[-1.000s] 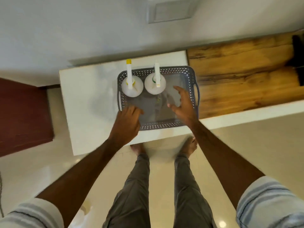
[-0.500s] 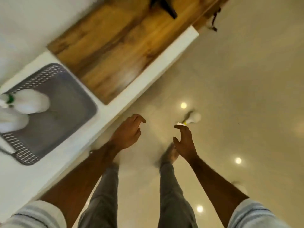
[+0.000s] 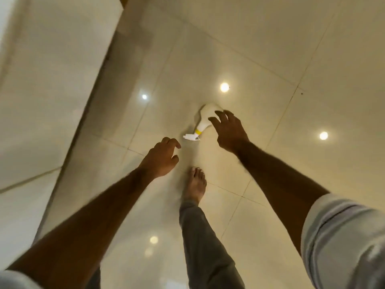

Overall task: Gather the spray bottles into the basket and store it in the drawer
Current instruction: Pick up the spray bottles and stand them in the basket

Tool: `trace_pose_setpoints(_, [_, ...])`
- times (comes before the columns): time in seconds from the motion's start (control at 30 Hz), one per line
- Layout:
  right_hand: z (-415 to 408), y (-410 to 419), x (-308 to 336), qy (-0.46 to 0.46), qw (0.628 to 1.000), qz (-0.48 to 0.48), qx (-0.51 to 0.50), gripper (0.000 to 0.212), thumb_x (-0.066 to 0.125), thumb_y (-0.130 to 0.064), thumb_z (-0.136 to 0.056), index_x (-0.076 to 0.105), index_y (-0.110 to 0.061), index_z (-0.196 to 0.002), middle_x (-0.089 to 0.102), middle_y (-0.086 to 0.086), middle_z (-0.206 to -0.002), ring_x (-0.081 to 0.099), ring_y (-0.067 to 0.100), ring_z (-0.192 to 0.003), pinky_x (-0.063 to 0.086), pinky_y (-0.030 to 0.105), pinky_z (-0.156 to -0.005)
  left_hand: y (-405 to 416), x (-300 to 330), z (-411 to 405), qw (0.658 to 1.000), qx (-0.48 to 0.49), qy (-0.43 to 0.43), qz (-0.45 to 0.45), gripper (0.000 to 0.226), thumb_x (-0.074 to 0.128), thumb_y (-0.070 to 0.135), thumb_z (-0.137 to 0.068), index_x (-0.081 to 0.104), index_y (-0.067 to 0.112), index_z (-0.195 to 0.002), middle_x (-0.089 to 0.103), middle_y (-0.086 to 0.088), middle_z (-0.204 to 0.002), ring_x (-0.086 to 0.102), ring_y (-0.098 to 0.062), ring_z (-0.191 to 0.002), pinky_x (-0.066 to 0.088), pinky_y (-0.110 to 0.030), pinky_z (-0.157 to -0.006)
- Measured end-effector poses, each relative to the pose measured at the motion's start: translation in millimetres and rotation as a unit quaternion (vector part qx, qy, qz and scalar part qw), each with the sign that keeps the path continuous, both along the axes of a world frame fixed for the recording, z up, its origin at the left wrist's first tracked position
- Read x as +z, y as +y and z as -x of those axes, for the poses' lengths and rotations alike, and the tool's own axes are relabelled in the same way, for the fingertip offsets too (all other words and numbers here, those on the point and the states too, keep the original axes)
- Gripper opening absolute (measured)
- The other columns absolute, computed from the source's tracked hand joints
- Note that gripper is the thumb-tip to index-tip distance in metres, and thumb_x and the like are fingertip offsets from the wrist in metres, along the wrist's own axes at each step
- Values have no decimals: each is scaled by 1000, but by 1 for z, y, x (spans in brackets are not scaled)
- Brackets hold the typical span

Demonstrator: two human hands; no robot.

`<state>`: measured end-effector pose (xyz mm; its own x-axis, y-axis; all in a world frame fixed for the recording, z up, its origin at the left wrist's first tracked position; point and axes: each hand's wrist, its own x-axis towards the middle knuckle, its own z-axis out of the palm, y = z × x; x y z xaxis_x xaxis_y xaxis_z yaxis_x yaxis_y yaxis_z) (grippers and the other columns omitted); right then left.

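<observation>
A white spray bottle (image 3: 203,119) with a yellow collar and white trigger head lies on its side on the glossy floor tiles. My right hand (image 3: 228,130) hovers just over its right side, fingers spread, holding nothing. My left hand (image 3: 161,156) hangs lower left of the nozzle, fingers loosely curled and empty. The basket and the drawer are out of view.
The white side of a cabinet (image 3: 48,90) runs down the left. My bare foot (image 3: 194,184) and grey trouser leg stand just below the bottle. Ceiling lights reflect on the beige tiled floor (image 3: 291,59) to the right.
The view has swung away from the counter and basket down to the floor. Both hands have left the basket and moved toward the bottle lying on the tiles; the right hand now reaches over it.
</observation>
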<state>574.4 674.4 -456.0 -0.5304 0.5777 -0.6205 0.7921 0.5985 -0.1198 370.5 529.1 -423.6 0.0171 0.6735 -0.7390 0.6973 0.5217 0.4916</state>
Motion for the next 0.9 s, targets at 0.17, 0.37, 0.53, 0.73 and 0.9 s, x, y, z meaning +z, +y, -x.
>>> trace_pose_setpoints(0.17, [4,39,-94,-8,989,-39,142,86,62,2,-82,22,-20,-155,9,10,-167,4,35,-154,12,53,-124,33,-84,-30,1000,20,-2,-4,38,57,15,-94,51,13,-131,51,-12,-126,58,-35,-101,49,-49,-93])
trace_pose_setpoints(0.37, [5,52,-152,-38,980,-56,185,71,62,-1,-87,34,-23,-148,18,13,-163,8,40,-152,18,62,-118,42,-145,-41,997,77,-28,-4,43,58,11,-92,48,14,-134,51,-12,-133,57,-34,-109,47,-47,-98])
trace_pose_setpoints(0.53, [-16,49,-139,-26,995,6,92,77,78,-15,-69,45,-27,-137,36,10,-148,28,39,-139,45,51,-96,42,-140,-33,985,166,-25,-27,60,68,10,-88,42,11,-142,45,-12,-144,50,-30,-129,40,-37,-106])
trace_pose_setpoints(0.73, [-1,-4,0,212,849,321,-361,71,87,-17,-69,52,-25,-131,53,4,-134,49,23,-124,43,40,-105,19,-18,-2,886,429,-175,-13,91,86,15,-76,34,22,-150,38,0,-154,44,-21,-138,42,-36,-111])
trace_pose_setpoints(0.9, [30,-48,97,243,768,458,-376,73,84,-12,-75,40,-25,-131,50,-2,-134,53,19,-122,55,39,-96,1,79,19,864,425,-267,-42,50,78,18,-84,61,29,-130,68,10,-130,62,-12,-124,51,-32,-100])
